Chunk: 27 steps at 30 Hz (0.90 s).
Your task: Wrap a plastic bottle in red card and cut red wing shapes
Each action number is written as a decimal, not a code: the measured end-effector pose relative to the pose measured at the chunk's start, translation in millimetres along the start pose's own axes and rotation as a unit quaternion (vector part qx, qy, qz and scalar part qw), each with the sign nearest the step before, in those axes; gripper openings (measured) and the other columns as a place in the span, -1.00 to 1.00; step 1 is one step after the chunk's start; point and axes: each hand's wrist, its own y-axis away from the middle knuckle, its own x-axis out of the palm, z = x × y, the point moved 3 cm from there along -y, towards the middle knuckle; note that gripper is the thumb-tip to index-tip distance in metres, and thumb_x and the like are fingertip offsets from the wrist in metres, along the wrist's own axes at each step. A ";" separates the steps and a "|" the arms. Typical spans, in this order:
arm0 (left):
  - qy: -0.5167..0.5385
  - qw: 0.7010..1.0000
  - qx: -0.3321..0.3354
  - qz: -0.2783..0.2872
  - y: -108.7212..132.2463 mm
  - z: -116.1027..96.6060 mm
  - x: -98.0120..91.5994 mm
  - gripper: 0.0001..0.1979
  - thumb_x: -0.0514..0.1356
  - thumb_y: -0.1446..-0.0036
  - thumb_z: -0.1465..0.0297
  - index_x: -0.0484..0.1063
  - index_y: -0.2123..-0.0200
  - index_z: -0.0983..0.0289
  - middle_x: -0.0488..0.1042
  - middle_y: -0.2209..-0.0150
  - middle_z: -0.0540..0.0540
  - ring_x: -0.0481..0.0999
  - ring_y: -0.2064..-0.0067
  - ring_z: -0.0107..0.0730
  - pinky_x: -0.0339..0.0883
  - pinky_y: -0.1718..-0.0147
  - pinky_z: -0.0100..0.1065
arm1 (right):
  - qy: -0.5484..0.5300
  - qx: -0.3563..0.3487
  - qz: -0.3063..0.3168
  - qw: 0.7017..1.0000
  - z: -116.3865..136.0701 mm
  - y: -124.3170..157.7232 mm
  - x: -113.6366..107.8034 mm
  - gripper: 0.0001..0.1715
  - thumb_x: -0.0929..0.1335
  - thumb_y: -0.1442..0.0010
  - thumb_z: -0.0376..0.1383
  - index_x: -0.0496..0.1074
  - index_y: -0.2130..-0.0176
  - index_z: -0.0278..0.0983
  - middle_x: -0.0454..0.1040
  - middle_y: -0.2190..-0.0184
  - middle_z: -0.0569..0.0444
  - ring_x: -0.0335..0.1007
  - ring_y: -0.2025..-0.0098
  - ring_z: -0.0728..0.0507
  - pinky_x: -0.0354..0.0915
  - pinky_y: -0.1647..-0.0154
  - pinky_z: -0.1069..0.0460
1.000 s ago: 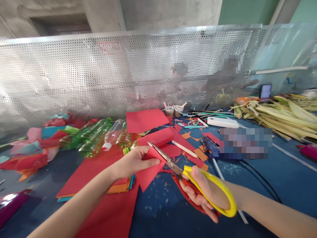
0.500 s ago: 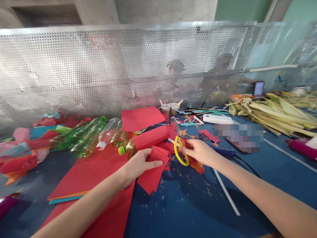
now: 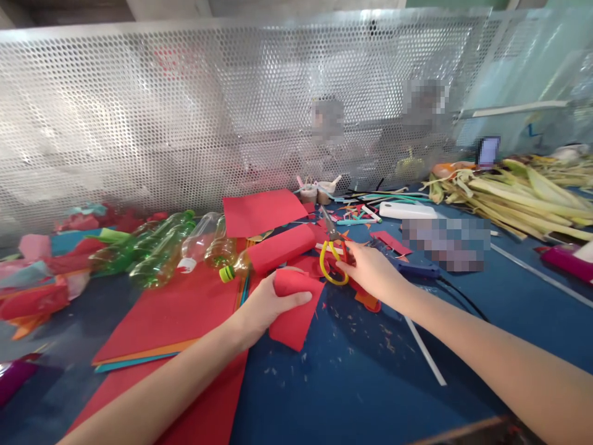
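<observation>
My left hand (image 3: 264, 303) is closed on a piece of red paper (image 3: 294, 324), thumb on top, the paper bent over at its upper end. Right of it, my right hand (image 3: 375, 269) has its fingers on the handle of a pair of scissors (image 3: 324, 267) with a yellow loop. The blades point away from me, over paper scraps. Just beyond my left hand lies a plastic bottle wrapped in red paper (image 3: 283, 248), its yellow-green cap (image 3: 227, 274) toward the left. A stack of red sheets (image 3: 180, 315) lies under my left forearm.
Green and clear bottles (image 3: 160, 256) lie at the left, near crumpled coloured paper (image 3: 39, 300). A red sheet (image 3: 264, 213) rests behind the wrapped bottle. A blue tool with a cord (image 3: 417, 269), a white stick (image 3: 426, 352) and dried husks (image 3: 519, 198) are at the right. A perforated metal screen (image 3: 185, 117) stands behind.
The view has tilted down slightly. The red paper in my left hand has turned and bent over. My right hand and the scissors have shifted slightly up and left in view.
</observation>
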 end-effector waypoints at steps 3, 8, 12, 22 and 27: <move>-0.002 0.999 -0.024 0.025 0.0 4.6 1.6 -0.64 0.45 0.19 0.21 0.54 0.32 0.27 0.64 0.27 0.12 0.62 0.24 -0.18 0.45 0.23 -0.28 | 0.040 0.006 -0.012 0.999 5.7 0.1 -4.8 -0.73 0.36 -0.12 -0.38 0.43 0.13 -0.38 0.54 0.32 -0.18 0.50 0.23 -0.34 0.32 0.22 -0.14; 0.004 0.999 -0.034 0.011 0.4 8.7 1.6 -0.64 0.42 0.15 0.14 0.57 0.33 0.25 0.66 0.32 0.08 0.61 0.27 -0.21 0.44 0.23 -0.29 | -0.002 -0.043 -0.012 0.999 26.4 10.4 -16.5 -0.87 0.32 -0.23 -0.26 0.40 0.29 -0.30 0.49 0.26 -0.10 0.46 0.19 -0.22 0.32 0.14 -0.09; -0.001 0.999 0.001 0.044 2.3 8.0 5.2 -0.62 0.40 0.09 0.17 0.57 0.21 0.24 0.65 0.28 0.09 0.61 0.18 -0.18 0.42 0.16 -0.28 | -0.255 -0.082 0.122 0.956 40.2 28.3 -3.9 -0.72 0.36 -0.19 -0.11 0.36 0.21 -0.26 0.48 0.29 0.05 0.45 0.27 -0.09 0.36 0.26 0.03; -0.138 0.988 0.047 -0.046 0.2 -8.0 -7.5 -0.58 0.23 -0.07 0.08 0.48 0.14 0.26 0.60 0.19 0.16 0.58 0.18 -0.08 0.44 0.22 -0.21 | -0.471 0.070 0.024 0.879 18.4 11.5 -13.9 -0.55 0.42 -0.01 -0.01 0.28 0.25 -0.24 0.43 0.38 0.14 0.43 0.40 -0.03 0.42 0.30 0.01; -0.346 0.879 0.278 -0.178 -12.3 -25.4 -32.2 -0.52 0.28 0.01 0.26 0.38 -0.03 0.11 0.47 0.14 0.09 0.50 0.08 -0.10 0.32 -0.02 -0.10 | -0.451 0.055 -0.196 0.869 4.6 1.8 -43.5 -0.57 0.39 -0.02 -0.01 0.28 0.21 -0.20 0.46 0.32 0.10 0.43 0.31 -0.09 0.37 0.38 0.04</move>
